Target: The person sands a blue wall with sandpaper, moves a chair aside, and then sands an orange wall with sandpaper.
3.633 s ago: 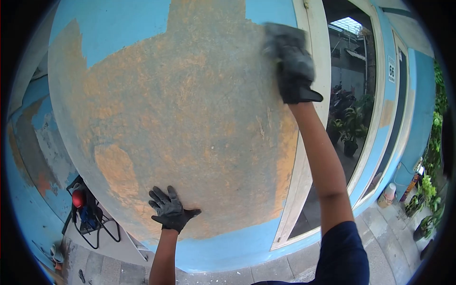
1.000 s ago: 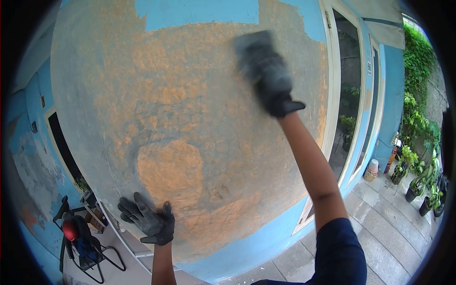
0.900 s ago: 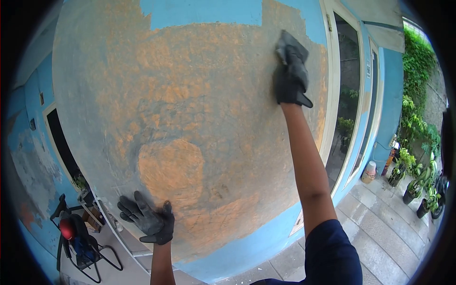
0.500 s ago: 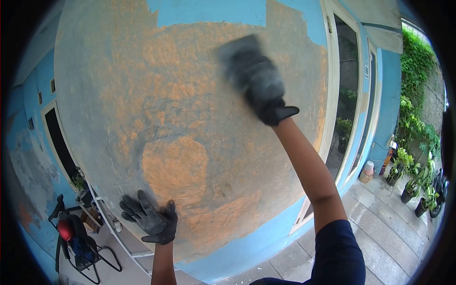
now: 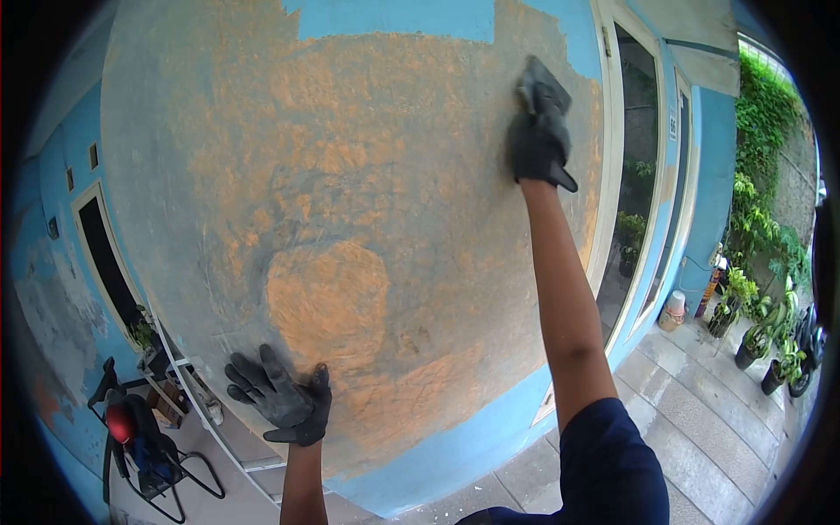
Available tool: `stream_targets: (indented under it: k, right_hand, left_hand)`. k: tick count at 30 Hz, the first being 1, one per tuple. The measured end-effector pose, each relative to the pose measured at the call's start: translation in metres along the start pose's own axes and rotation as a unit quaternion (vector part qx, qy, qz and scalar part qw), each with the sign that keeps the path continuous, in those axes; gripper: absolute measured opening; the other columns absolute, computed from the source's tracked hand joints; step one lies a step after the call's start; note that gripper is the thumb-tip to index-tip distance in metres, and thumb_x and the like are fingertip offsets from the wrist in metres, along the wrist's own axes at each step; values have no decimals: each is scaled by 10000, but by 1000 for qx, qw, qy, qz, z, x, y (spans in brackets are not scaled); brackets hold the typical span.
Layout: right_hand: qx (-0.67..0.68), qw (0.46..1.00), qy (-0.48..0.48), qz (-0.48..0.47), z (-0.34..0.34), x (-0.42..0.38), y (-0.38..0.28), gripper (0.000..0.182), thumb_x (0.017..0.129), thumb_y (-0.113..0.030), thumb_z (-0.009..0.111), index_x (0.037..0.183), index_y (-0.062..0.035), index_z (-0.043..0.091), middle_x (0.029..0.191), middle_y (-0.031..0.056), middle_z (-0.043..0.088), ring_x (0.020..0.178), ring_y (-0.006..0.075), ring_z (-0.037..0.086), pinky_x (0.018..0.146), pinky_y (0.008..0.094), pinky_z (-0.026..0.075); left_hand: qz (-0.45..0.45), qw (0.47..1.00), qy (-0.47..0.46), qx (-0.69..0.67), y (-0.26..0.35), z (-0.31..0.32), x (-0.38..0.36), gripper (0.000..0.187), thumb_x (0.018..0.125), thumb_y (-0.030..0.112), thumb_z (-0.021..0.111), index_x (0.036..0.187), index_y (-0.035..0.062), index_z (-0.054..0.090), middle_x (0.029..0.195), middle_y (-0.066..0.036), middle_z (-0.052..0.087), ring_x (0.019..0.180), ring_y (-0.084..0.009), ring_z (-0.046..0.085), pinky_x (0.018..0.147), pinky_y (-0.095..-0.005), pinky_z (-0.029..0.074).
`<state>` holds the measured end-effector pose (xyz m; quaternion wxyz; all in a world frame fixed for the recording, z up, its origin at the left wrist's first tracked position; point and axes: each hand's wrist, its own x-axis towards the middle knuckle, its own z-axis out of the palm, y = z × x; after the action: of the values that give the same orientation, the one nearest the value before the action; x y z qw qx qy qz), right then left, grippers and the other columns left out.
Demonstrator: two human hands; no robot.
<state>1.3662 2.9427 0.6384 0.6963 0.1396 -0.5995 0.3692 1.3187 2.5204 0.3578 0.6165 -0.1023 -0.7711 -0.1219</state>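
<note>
In the head view, my right hand (image 5: 540, 144), in a dark grey glove, is closed on a dark rectangular sheet that looks like sandpaper (image 5: 549, 85). It lies against the upper right of the wall (image 5: 420, 175), whose surface is patchy grey and orange. My left hand (image 5: 278, 398), gloved too, rests flat on the lower left of this wall, fingers spread. Just above the left hand is a rounded bare orange patch (image 5: 328, 297). Blue paint (image 5: 394, 19) remains along the wall's top and bottom edges.
A white-framed window (image 5: 634, 175) borders the wall on the right. Potted plants (image 5: 752, 337) and a white-topped bucket (image 5: 673, 311) stand on the paved ground. At lower left are a metal ladder (image 5: 206, 411) and a black-framed chair (image 5: 144, 455) with a red object on it.
My right hand has swept rightward and slightly up across the wall with the sandpaper. My left hand stays pressed at the same spot on the wall.
</note>
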Motion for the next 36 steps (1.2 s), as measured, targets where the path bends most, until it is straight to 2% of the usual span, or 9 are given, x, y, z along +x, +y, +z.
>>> stream_targets:
  k: [5,9,12,17,18,23,27,30,36]
  right_hand:
    - [-298,825,-96,-471,30,-28,-19,303,980,-87,525,1261,-24,620,1138,149,698,1073,268,664,951,379,522]
    - [83,990,18,114,8,-1,-30,286,987,-102,513,1239,-64,646,1144,112,704,1094,274,645,1000,424,491]
    - [-340,851,-82,-391,43,-30,-18,357,1010,-130,495,1351,-72,586,1338,134,614,1281,267,544,1136,410,386]
    - [-196,934,-55,-293,34,-9,-16,374,1038,-248,479,1359,-82,576,1350,134,608,1322,255,514,1147,365,375]
    - [90,989,-67,91,25,21,54,379,1032,-250,493,1366,-89,572,1396,108,583,1330,254,510,1144,370,384]
    - [-349,810,-137,-451,81,-41,-55,324,973,-130,560,1280,-52,630,1296,87,658,1225,275,600,1102,446,434]
    - [76,997,-26,-4,72,-7,-10,293,942,-57,545,1216,-40,650,1076,146,699,1060,309,656,994,445,495]
    - [-360,856,-15,-371,107,-49,-45,272,988,-124,520,1218,-60,650,1212,106,662,1233,262,566,1072,416,454]
    - [-15,990,-16,-138,92,-22,-67,210,997,-65,511,1161,-54,642,1080,86,686,1045,201,642,926,380,522]
  left_hand:
    - [9,1000,19,-17,2,1,3,885,944,692,474,1553,67,329,1581,-352,250,1467,-574,199,1109,-738,158]
    - [1,1000,-1,-6,0,0,0,891,937,686,496,1555,68,326,1584,-352,245,1471,-572,188,1116,-737,146]
    - [2,1000,2,-19,-4,6,-3,910,909,690,529,1540,57,357,1568,-372,255,1460,-593,192,1104,-767,117]
    - [5,1000,-10,-17,-4,0,-2,905,926,674,523,1564,69,309,1593,-347,221,1473,-578,170,1115,-745,133]
    - [2,1000,-13,-26,-3,0,-2,903,927,668,528,1566,70,304,1595,-345,215,1474,-577,165,1116,-745,130]
    - [1,1000,-8,-30,-3,3,-2,910,910,665,556,1554,64,332,1591,-348,221,1476,-578,160,1121,-746,107]
    - [4,999,7,-47,-6,6,-5,913,888,664,586,1540,62,370,1590,-354,221,1477,-581,152,1124,-747,94]
    - [0,999,-1,-49,-7,6,-5,900,893,653,584,1538,61,376,1592,-354,221,1479,-580,151,1126,-745,95]
    - [12,999,7,-34,-6,5,-4,914,921,665,538,1562,57,306,1596,-345,212,1473,-578,170,1126,-734,119]
